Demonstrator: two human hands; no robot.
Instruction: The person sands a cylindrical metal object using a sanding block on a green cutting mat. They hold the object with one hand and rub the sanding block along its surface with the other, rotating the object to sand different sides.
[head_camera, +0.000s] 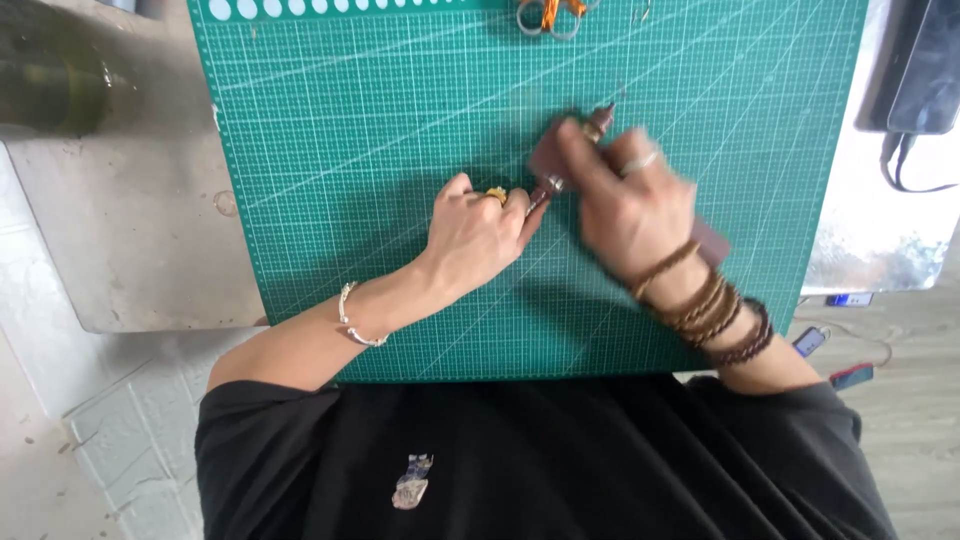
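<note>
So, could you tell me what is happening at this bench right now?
A person leans over a green cutting mat. Their right hand grips a brown-handled pointed tool, tip down on a dark brown strip, probably leather. Their left hand presses flat on the mat beside it, fingertips at the strip's end. Orange-handled scissors lie at the far edge.

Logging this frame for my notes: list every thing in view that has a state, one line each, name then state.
Left hand: pressed flat on the brown strip, fingers bent.
Right hand: closed around the tool, blurred.
Tool: held tilted, tip on the mat.
Brown strip: lying on the mat, mostly hidden under both hands.
Cutting mat: lying flat on the table.
Scissors: lying at the mat's far edge, cut off by the frame.
</note>
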